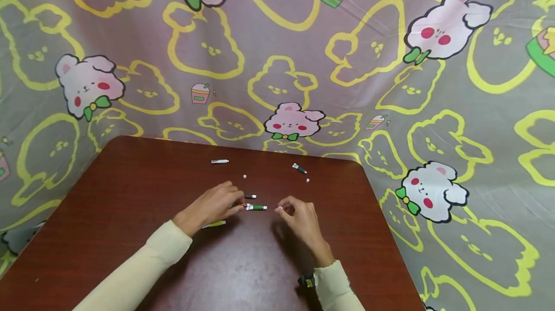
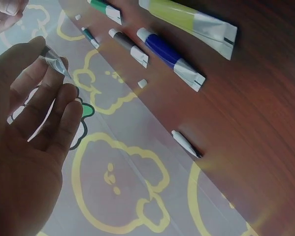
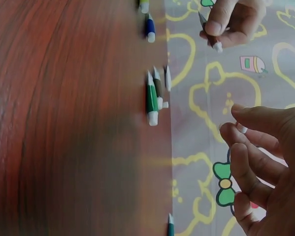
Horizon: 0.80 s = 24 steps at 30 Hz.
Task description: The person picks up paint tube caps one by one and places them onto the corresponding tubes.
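My left hand (image 1: 217,203) pinches a small dark brownish paint tube (image 3: 211,34) between thumb and fingers; its white tip shows in the right wrist view, its silvery crimped end in the left wrist view. A little to the right, my right hand (image 1: 302,222) holds a tiny white cap (image 3: 242,129) between thumb and index finger. Between the hands lies a green paint tube (image 1: 258,207), with a dark grey-brown tube (image 1: 250,196) just behind it. A yellow tube (image 1: 215,224) lies by the left wrist. The blue tube (image 2: 162,51) is hidden by the left hand in the head view.
Toward the back of the brown table (image 1: 143,181) lie a white tube (image 1: 220,161) and a dark green tube (image 1: 299,168). Two loose white caps, one left (image 1: 244,176) and one right (image 1: 308,180), sit nearby. A patterned curtain (image 1: 243,89) borders the table's back.
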### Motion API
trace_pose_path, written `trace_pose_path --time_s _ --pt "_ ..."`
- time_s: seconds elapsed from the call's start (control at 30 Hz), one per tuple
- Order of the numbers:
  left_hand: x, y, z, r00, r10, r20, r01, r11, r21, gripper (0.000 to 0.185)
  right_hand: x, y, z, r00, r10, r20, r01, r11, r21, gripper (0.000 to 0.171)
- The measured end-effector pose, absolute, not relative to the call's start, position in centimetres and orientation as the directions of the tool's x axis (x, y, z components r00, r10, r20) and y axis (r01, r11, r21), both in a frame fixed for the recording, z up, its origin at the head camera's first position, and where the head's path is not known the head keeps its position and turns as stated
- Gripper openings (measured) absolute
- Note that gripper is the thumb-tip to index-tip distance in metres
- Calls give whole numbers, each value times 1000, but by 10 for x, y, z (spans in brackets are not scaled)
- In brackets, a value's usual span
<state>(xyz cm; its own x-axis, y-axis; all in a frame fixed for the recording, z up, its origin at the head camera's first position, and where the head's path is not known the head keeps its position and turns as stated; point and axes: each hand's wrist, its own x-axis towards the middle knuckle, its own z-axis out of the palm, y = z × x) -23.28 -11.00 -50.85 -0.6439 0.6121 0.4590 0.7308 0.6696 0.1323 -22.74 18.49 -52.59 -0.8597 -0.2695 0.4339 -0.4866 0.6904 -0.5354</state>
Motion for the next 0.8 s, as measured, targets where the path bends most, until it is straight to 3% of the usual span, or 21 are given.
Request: trace_pose_path --time_s 0.8 --pt "-235 -93 -513 -578 641 505 783 610 122 12 -232 156 -536 -806 -409 428 -592 530 -607 15"
